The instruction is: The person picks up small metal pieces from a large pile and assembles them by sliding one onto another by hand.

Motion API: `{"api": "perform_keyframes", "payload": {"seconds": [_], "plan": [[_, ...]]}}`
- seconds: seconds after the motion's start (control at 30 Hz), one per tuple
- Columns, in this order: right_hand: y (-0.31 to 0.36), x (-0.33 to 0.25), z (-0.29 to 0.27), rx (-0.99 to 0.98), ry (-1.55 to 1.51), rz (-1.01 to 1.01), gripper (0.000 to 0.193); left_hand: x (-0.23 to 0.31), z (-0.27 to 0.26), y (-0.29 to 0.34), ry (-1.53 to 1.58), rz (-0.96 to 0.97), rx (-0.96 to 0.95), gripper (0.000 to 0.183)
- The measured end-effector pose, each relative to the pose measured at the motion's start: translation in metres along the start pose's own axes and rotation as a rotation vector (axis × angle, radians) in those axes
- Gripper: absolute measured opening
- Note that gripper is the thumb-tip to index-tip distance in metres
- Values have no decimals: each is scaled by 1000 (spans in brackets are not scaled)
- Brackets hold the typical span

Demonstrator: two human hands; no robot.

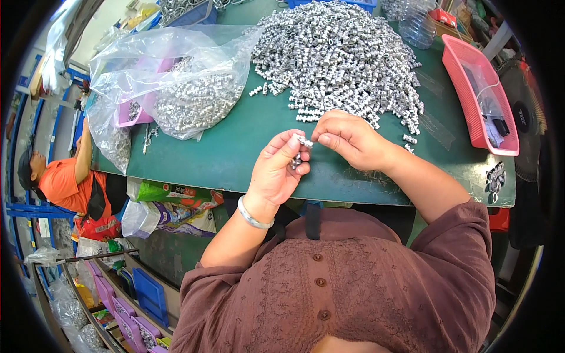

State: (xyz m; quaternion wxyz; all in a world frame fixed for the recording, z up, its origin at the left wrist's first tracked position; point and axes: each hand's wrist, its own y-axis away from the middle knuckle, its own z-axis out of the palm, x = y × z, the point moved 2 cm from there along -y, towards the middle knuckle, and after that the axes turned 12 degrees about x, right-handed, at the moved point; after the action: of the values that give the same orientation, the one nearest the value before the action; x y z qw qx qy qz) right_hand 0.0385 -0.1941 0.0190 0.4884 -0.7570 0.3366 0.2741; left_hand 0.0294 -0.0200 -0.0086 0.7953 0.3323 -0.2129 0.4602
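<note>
My left hand (276,167) is closed around a few small silver ribbed metal pieces. One metal piece (303,141) sticks out between its thumb and forefinger, and more show under the curled fingers. Close by on the right, my right hand (350,140) has its thumb and fingers pinched together at the end of that piece. Whatever lies between the right fingertips is too small to make out. Just beyond both hands, a big heap of the same silver pieces (335,56) spreads over the green table (229,156), with several lined up in short rows at its near edge.
A clear plastic bag (200,106) of metal pieces lies left of the heap, around a purple scoop-like container (136,112). At right stand a pink basket (465,88), a clear plastic jar (416,28) and a few dark rings (495,179). A co-worker in orange (65,182) is at far left.
</note>
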Motion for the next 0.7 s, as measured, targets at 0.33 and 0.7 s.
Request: {"api": "perform_keyframes", "payload": {"seconds": [0.33, 0.7], "plan": [[6, 0, 21, -221, 481, -180, 23, 3, -7, -1, 329, -141, -165, 13], [5, 2, 10, -111, 244, 22, 34, 14, -8, 3, 174, -44, 114, 18]]}}
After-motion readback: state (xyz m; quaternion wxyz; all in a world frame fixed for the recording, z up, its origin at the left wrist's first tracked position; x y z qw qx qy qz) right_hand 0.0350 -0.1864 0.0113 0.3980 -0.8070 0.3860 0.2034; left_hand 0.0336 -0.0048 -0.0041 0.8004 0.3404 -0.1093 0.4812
